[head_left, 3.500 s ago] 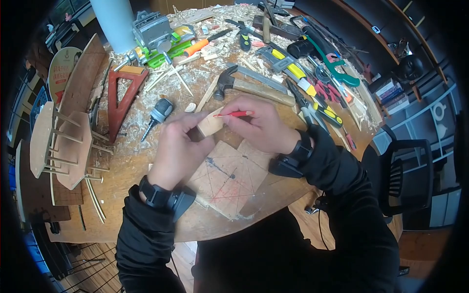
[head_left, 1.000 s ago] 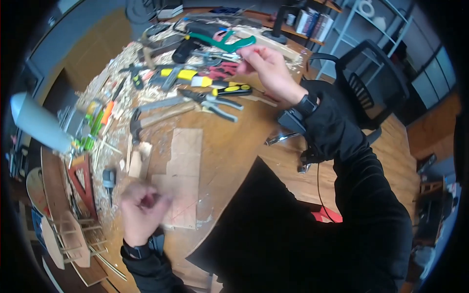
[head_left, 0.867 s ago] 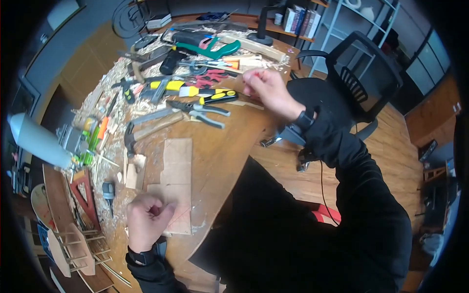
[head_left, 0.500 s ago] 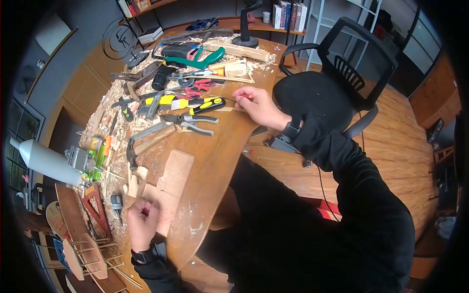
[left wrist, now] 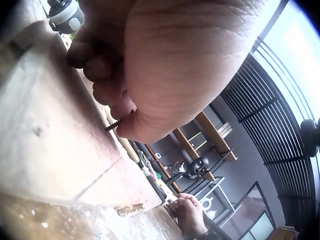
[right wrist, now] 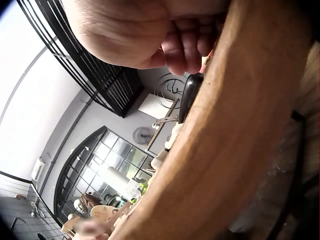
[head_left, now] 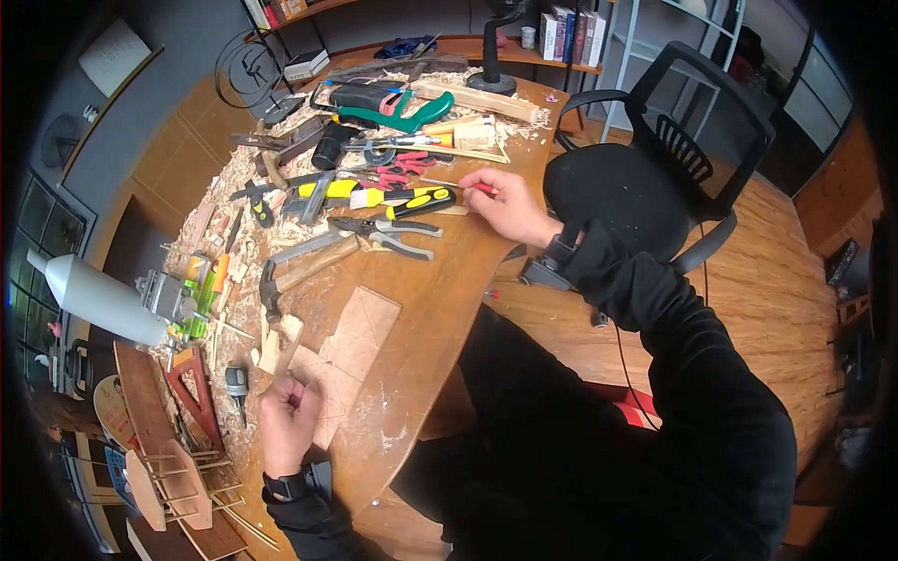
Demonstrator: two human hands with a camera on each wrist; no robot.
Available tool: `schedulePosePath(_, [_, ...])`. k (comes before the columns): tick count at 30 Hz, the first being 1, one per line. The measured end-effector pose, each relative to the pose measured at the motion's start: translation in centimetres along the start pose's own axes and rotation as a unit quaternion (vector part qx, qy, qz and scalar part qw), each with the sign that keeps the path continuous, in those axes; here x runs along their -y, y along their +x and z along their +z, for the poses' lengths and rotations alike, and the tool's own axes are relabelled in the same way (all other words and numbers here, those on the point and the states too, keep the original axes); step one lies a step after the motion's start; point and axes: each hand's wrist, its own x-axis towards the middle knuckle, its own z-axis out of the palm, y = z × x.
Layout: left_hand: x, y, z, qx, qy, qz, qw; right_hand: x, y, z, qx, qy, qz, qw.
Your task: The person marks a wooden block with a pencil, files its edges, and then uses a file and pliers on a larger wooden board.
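My right hand [head_left: 513,213] pinches a red-handled screwdriver [head_left: 484,188] at the table's right edge, its thin shaft pointing left beside the yellow-and-black tool handle [head_left: 421,202]. In the right wrist view the curled fingers [right wrist: 185,47] partly hide the red handle. My left hand [head_left: 288,423], fingers curled, is over the near left corner of a thin wooden board [head_left: 360,329] marked with lines. A small dark screw [left wrist: 112,126] sticks out from its thumb and fingers in the left wrist view. Just beyond that hand lies a small wooden block [head_left: 287,332].
Grey pliers [head_left: 398,241], a hammer [head_left: 271,290], a green-handled saw [head_left: 412,114] and wood shavings cover the far table. A drill-like tool [head_left: 237,381] and a red triangular frame [head_left: 195,397] lie left. An office chair [head_left: 622,196] stands right.
The red marking tool and small block have left my hands. My right hand moved right to the table edge and took hold of the screwdriver; my left moved nearer the board's corner. The view turned right.
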Motion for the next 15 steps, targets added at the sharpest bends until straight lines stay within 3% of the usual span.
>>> schedulePosePath(5, [0.0,0.0,-0.1,-0.002,-0.003,-0.009,1.000,0.3,0.9,-0.4,-0.001,0.030,0.000,1.000])
schedulePosePath(7, [0.2,0.0,-0.2,0.009,-0.016,-0.004,1.000,0.9,2.4,-1.4,-0.039,-0.103,-0.061,0.992])
schedulePosePath(8, [0.5,-0.1,-0.2,0.007,-0.016,-0.008,1.000,1.5,3.4,-2.0,-0.054,-0.093,0.001,0.994])
schedulePosePath(9, [1.0,-0.2,-0.2,0.011,-0.021,-0.014,1.000,1.3,5.1,-3.0,-0.063,-0.216,-0.109,0.968])
schedulePosePath(12, [1.7,-0.3,-0.1,0.017,-0.038,-0.031,0.999,1.4,8.4,-4.6,-0.059,-0.308,-0.077,0.947])
schedulePosePath(15, [1.5,-0.3,-0.2,0.019,-0.041,-0.046,0.998,-1.0,11.4,-6.0,0.026,-0.405,-0.053,0.913])
